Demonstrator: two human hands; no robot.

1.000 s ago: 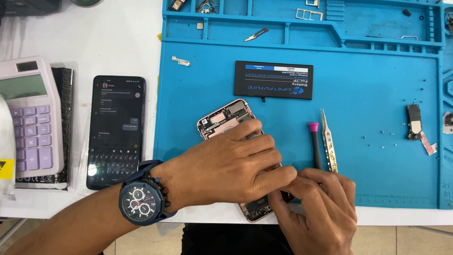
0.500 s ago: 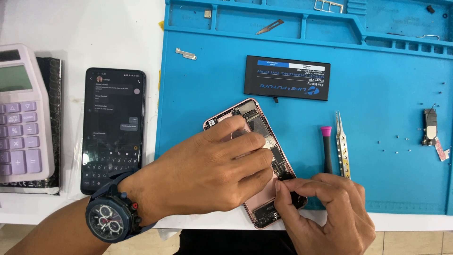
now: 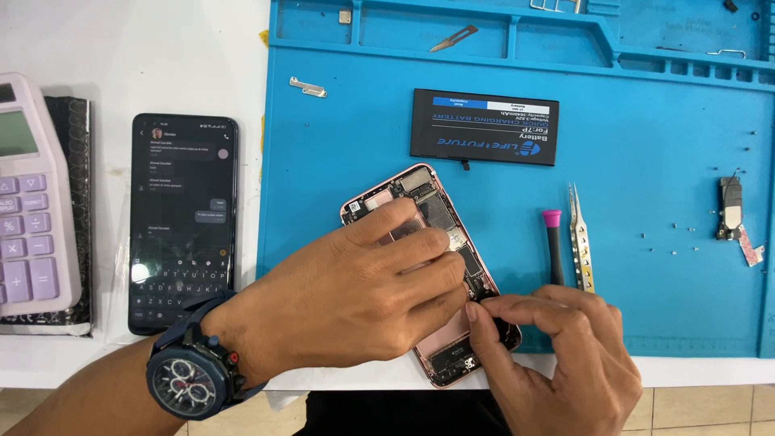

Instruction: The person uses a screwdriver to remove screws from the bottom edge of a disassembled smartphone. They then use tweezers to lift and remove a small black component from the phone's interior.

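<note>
At the mat's near edge, the right hand (image 3: 557, 363) pinches thumb and forefinger onto a small dark part at the lower right side of the opened pink phone (image 3: 428, 266). That phone lies slantwise, long axis running up-left to down-right. Pressed flat across its middle, the left hand (image 3: 355, 303) steadies it, fingers spread, grasping nothing. Just right lie a pink-capped screwdriver (image 3: 554, 246) and tweezers (image 3: 580, 238); a black battery (image 3: 484, 127) sits beyond on the blue mat (image 3: 662, 145).

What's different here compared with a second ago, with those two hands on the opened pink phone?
The left hand has slid down the opened pink phone, uncovering its upper half. The right hand has shifted from the phone's lower end to pinch at a small dark part on its right edge. The black battery, pink-capped screwdriver, tweezers and blue mat lie as before.
</note>
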